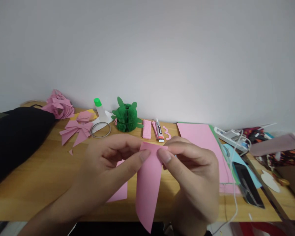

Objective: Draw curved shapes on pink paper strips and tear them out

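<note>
A strip of pink paper (149,186) hangs between my two hands, its lower end curling down past the table's front edge. My left hand (118,160) pinches its top left corner between thumb and fingers. At the top right corner, my right hand (191,170) grips it the same way. Behind my left hand, another piece of pink paper (120,192) lies on the wooden table (51,186), partly covered. Just beyond the hands are a folded pink paper stack (147,129), a glue tube (159,130) and a wavy pink cutout (167,132).
A green honeycomb paper figure (127,118) stands near the wall. Left of it are a metal ring (101,135), a green-capped bottle (100,108), a pink bow (76,129) and dark cloth (17,141). Pink sheets (199,134), a phone (248,185) and a white cable (234,177) lie right.
</note>
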The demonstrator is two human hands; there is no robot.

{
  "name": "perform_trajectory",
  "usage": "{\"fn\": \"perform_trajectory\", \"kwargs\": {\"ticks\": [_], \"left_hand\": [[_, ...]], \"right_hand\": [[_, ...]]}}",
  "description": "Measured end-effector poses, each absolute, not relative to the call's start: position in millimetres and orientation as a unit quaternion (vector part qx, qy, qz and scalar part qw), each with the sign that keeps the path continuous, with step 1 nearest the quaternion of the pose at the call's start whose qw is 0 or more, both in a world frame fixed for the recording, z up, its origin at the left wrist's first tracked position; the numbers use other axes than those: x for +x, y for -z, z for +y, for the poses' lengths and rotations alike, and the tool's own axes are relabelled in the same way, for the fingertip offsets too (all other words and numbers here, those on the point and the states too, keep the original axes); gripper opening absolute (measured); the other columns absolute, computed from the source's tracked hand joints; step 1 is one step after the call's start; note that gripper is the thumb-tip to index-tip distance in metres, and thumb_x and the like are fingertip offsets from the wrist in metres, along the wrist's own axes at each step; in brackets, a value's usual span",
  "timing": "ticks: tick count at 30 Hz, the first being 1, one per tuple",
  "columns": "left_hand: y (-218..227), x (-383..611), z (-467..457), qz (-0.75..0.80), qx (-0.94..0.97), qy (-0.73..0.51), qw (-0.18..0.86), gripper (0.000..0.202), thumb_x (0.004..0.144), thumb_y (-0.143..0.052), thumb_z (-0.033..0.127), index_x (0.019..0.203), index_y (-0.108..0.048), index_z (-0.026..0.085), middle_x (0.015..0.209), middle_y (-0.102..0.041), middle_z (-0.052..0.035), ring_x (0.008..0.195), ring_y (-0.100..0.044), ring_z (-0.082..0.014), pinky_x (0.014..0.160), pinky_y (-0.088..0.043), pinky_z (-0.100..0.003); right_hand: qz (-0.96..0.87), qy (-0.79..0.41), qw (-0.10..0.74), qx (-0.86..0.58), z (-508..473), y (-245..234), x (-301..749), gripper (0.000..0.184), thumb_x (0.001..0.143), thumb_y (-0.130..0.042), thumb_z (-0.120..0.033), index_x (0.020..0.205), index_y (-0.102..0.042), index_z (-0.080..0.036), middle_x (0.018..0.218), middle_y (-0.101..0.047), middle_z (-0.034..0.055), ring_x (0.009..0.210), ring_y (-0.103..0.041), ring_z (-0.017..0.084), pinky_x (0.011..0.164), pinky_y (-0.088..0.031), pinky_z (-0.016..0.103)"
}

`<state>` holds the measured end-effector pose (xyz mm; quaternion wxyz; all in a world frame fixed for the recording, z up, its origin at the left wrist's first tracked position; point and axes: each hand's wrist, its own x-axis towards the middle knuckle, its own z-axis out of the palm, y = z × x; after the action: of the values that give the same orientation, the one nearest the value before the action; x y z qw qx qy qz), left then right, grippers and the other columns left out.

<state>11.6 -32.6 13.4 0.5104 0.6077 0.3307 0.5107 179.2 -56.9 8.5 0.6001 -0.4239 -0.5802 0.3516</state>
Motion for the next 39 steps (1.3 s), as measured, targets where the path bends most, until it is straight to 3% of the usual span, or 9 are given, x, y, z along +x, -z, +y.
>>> {"fn": "perform_trajectory", "kwargs": {"ticks": [10, 19, 27, 39], "left_hand": [[-11, 15, -32, 0.335, 0.581, -0.517, 0.532, 0.019, 0.080, -0.070, 0.009, 0.077, -0.077, 0.026, 0.069, -0.075, 0.0096, 0.061, -0.068, -0.0044, 0.057, -0.051, -0.007], [-13, 16, -27, 0.314, 0.552, -0.501, 0.588, 0.014, 0.082, -0.067, 0.012, 0.072, -0.074, 0.019, 0.065, -0.072, 0.0044, 0.062, -0.067, -0.0080, 0.056, -0.052, -0.012], [-12, 18, -25, 0.332, 0.529, -0.508, 0.594, 0.016, 0.080, -0.070, 0.018, 0.064, -0.072, 0.021, 0.062, -0.069, 0.0027, 0.058, -0.063, -0.0107, 0.055, -0.053, -0.019], [-4, 18, -23, 0.318, 0.525, -0.547, 0.570, 0.014, 0.076, -0.072, 0.014, 0.067, -0.077, 0.023, 0.064, -0.073, 0.0024, 0.061, -0.066, -0.0108, 0.058, -0.055, -0.017]], "right_hand": [[-0.590, -0.348, 0.587, -0.431, -57, -7, 181, 0.012, 0.085, -0.072, -0.016, 0.080, -0.076, -0.027, 0.067, -0.062, -0.0028, 0.062, -0.055, 0.010, 0.055, -0.044, 0.025], [-0.607, -0.338, 0.571, -0.437, -53, -8, 182, 0.013, 0.085, -0.071, -0.018, 0.074, -0.075, -0.025, 0.061, -0.058, -0.0032, 0.059, -0.052, 0.011, 0.054, -0.042, 0.026], [-0.608, -0.343, 0.567, -0.437, -52, -7, 183, 0.015, 0.086, -0.071, -0.018, 0.073, -0.074, -0.025, 0.061, -0.059, -0.0031, 0.059, -0.052, 0.012, 0.055, -0.042, 0.027], [-0.604, -0.347, 0.573, -0.432, -49, -5, 184, 0.018, 0.085, -0.071, -0.017, 0.068, -0.072, -0.023, 0.059, -0.058, -0.0036, 0.058, -0.050, 0.011, 0.054, -0.040, 0.026]]}}
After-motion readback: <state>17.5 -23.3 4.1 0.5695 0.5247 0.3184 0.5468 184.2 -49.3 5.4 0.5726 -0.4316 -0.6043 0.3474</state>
